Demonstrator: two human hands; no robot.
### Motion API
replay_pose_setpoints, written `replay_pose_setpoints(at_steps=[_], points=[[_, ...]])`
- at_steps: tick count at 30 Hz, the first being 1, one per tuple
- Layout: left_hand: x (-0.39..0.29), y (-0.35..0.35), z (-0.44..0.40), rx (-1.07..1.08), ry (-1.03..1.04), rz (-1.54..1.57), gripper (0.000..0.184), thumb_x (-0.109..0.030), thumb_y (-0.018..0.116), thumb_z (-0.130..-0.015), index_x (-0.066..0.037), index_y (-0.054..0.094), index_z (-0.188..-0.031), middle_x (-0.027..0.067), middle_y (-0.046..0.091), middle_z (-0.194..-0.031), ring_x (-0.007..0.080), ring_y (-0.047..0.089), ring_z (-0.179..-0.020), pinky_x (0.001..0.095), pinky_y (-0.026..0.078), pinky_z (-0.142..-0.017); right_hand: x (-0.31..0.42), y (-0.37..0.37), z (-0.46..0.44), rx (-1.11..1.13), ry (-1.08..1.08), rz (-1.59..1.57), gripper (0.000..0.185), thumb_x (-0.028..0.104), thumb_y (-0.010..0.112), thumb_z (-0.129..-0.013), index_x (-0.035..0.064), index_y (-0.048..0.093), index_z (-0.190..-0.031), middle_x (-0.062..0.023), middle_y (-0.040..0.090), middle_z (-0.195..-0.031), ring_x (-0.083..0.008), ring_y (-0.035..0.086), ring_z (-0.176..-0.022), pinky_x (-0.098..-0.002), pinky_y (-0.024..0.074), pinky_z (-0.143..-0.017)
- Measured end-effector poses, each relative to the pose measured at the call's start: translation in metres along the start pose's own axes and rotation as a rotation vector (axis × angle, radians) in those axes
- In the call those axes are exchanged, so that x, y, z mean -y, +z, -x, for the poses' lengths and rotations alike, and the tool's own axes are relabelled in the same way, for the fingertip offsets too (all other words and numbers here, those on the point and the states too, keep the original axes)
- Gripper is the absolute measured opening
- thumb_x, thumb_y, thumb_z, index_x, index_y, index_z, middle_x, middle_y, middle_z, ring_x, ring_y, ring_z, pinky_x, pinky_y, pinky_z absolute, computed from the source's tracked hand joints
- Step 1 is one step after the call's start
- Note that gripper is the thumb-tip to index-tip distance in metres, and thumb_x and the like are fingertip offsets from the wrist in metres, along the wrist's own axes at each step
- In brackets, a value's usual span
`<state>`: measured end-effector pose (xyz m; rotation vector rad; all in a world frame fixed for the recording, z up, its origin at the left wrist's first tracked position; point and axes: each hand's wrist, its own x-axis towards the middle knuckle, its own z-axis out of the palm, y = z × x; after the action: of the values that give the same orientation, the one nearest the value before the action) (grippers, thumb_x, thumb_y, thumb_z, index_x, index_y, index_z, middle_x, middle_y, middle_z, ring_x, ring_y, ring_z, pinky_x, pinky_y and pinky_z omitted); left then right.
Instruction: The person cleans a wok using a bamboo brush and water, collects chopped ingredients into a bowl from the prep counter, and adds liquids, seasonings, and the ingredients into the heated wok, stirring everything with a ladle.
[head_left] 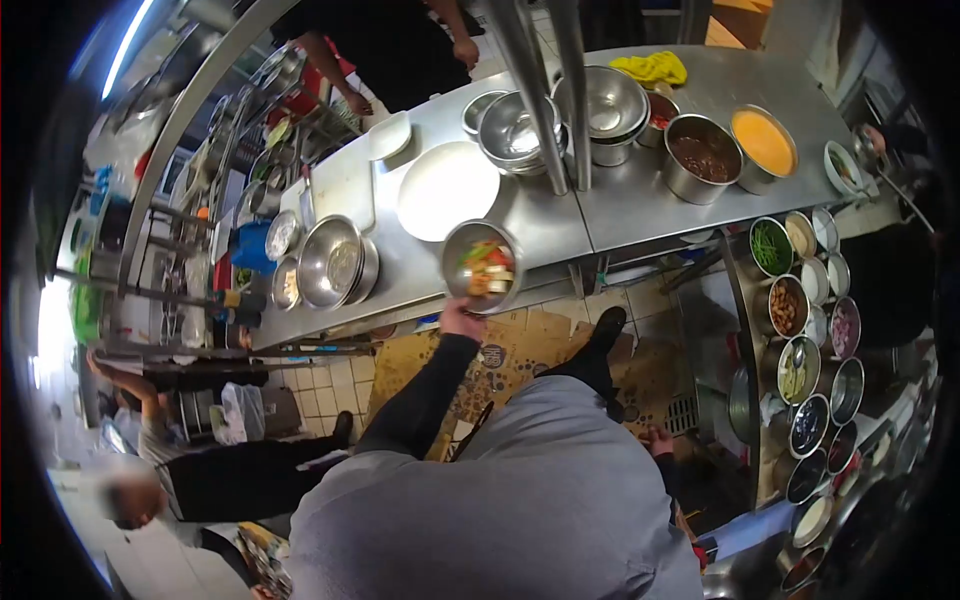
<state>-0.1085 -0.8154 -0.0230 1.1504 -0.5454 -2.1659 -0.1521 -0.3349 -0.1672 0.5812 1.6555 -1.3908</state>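
My left hand (462,320) grips the near rim of a steel mixing bowl (452,262) at the front edge of the steel counter. Inside the bowl lie chopped vegetables (486,262) in green, red and orange with pale cubes. Just beyond it on the counter is a large round white plate (448,190). My right hand (657,440) hangs low by my right side, its fingers loosely apart with nothing visible in them. To its right runs a rack of ingredient containers, which the hand does not touch.
Nested steel bowls (335,262) and a white cutting board (340,195) are at the counter's left. Pots of brown sauce (704,160) and orange sauce (764,142) stand at its right. Metal posts (575,120) rise from the counter. Other people stand across, left and right. Cardboard (540,345) covers the floor.
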Motion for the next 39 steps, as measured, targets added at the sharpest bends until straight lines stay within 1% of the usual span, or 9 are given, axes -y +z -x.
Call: replay_pose_setpoints(at_steps=[6, 13, 17, 20, 23, 30, 32, 36, 39], points=[[-0.055, -0.049, -0.009, -0.260, 0.181, 0.017, 0.026, -0.028, 0.053, -0.075, -0.006, 0.046, -0.086, 0.0072, 0.056, -0.081, 0.0159, 0.051, -0.064, 0.0306, 0.042, -0.057, 0.017, -0.008, -0.002, -0.007, 0.042, 0.206, 0.024, 0.024, 0.044, -0.088, 0.0075, 0.045, -0.104, -0.0110, 0.059, -0.083, -0.0219, 0.058, -0.061, -0.0331, 0.0448, -0.048], [-0.049, -0.041, 0.000, 0.064, -0.099, -0.385, 0.043, -0.044, 0.056, -0.075, -0.013, 0.041, -0.101, 0.0111, 0.054, -0.096, 0.0197, 0.054, -0.069, 0.0314, 0.044, -0.052, 0.041, -0.038, 0.001, -0.126, -0.038, -0.007, 0.023, 0.023, 0.043, -0.088, 0.0094, 0.042, -0.107, -0.0051, 0.053, -0.071, -0.0160, 0.053, -0.052, -0.0289, 0.0383, -0.041], [0.031, -0.088, -0.030, 0.079, -0.334, -0.882, 0.026, -0.035, 0.050, -0.081, -0.010, 0.053, -0.077, 0.0060, 0.055, -0.059, 0.0149, 0.049, -0.044, 0.0258, 0.039, -0.039, 0.031, -0.052, 0.022, -0.112, -0.129, -0.008, 0.025, 0.029, 0.052, -0.083, 0.0100, 0.052, -0.100, -0.0032, 0.056, -0.073, -0.0154, 0.056, -0.062, -0.0301, 0.0442, -0.047], [0.080, -0.135, -0.076, 0.795, -0.508, -1.680, 0.023, -0.029, 0.044, -0.082, -0.008, 0.054, -0.083, 0.0106, 0.056, -0.076, 0.0224, 0.055, -0.067, 0.0349, 0.045, -0.059, 0.113, -0.048, 0.116, -0.121, -0.519, 0.806, 0.029, 0.033, 0.048, -0.081, 0.0059, 0.060, -0.077, -0.0126, 0.059, -0.068, -0.0266, 0.057, -0.064, -0.0348, 0.0451, -0.058], [0.122, -0.128, -0.074, 1.466, 0.324, -2.365, 0.027, -0.028, 0.041, -0.082, -0.007, 0.056, -0.085, 0.0135, 0.059, -0.086, 0.0280, 0.056, -0.079, 0.0381, 0.043, -0.071, 0.196, -0.054, 0.220, -0.256, -0.860, 0.878, 0.030, 0.032, 0.048, -0.081, 0.0058, 0.061, -0.073, -0.0158, 0.058, -0.066, -0.0330, 0.056, -0.064, -0.0401, 0.0442, -0.059], [0.249, 0.012, -0.123, 1.335, -0.962, -2.080, 0.024, -0.009, 0.039, -0.074, -0.013, 0.029, -0.052, 0.0017, 0.040, -0.059, 0.0135, 0.042, -0.053, 0.0288, 0.034, -0.043, 0.263, -0.015, 0.412, -0.056, -1.669, 0.709, 0.024, 0.024, 0.045, -0.080, 0.0068, 0.060, -0.073, -0.0113, 0.058, -0.068, -0.0287, 0.056, -0.065, -0.0382, 0.0456, -0.059], [0.283, 0.054, -0.107, 0.879, -0.848, -1.967, 0.016, -0.015, 0.040, -0.079, -0.017, 0.039, -0.064, -0.0004, 0.039, -0.056, 0.0148, 0.039, -0.044, 0.0279, 0.028, -0.035, 0.263, -0.015, 0.421, -0.143, -1.653, 0.749, 0.025, 0.024, 0.044, -0.080, 0.0063, 0.060, -0.075, -0.0108, 0.058, -0.069, -0.0277, 0.056, -0.065, -0.0374, 0.0459, -0.060], [0.364, 0.142, -0.056, 1.084, -0.679, -2.218, 0.005, -0.018, 0.045, -0.080, -0.020, 0.046, -0.076, -0.0006, 0.047, -0.062, 0.0169, 0.045, -0.048, 0.0283, 0.031, -0.034, 0.258, -0.025, 0.421, -0.323, -1.563, 0.810, 0.027, 0.025, 0.042, -0.082, 0.0052, 0.060, -0.077, -0.0098, 0.059, -0.070, -0.0257, 0.056, -0.066, -0.0357, 0.0466, -0.061], [0.476, 0.155, -0.089, 1.299, -1.124, -2.027, 0.009, -0.024, 0.048, -0.080, -0.015, 0.047, -0.081, 0.0040, 0.054, -0.069, 0.0221, 0.055, -0.056, 0.0309, 0.036, -0.038, 0.249, -0.037, 0.415, -0.468, -1.375, 0.842, 0.028, 0.025, 0.041, -0.083, 0.0044, 0.060, -0.080, -0.0090, 0.059, -0.072, -0.0241, 0.057, -0.067, -0.0345, 0.0471, -0.062]])
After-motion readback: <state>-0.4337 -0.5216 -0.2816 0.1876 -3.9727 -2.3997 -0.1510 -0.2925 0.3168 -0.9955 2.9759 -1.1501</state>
